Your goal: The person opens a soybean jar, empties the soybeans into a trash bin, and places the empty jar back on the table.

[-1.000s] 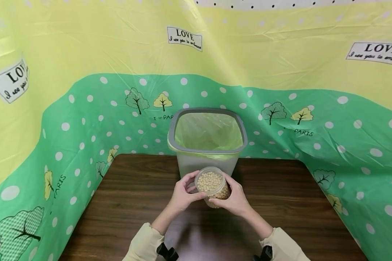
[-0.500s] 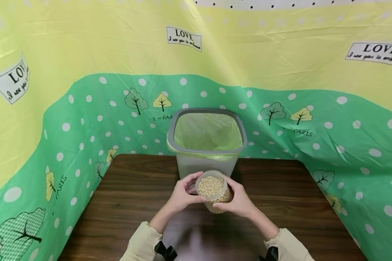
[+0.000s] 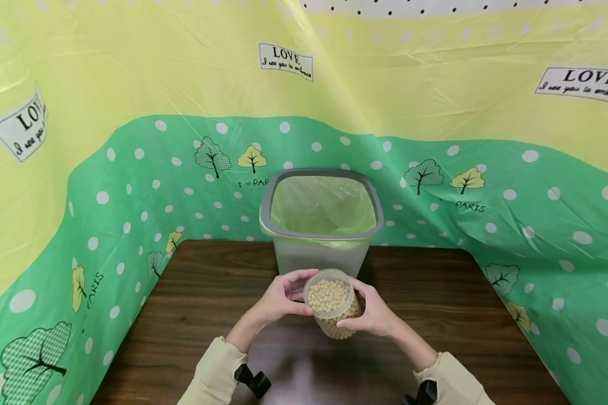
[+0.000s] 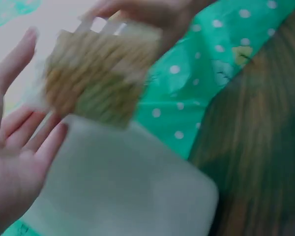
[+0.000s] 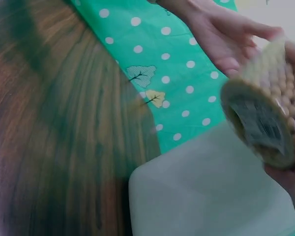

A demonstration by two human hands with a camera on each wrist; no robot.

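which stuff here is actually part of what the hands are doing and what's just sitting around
In use:
clear jar of beans, gripped by the right hand
left hand, fingers at the jar's rim
lined bin, just behind the jar

Just there:
wooden table
green and yellow printed sheet

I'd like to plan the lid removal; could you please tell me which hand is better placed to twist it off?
Probably the left hand: its fingers rest at the lid of the clear round bean-filled jar, while the right hand grips the body.
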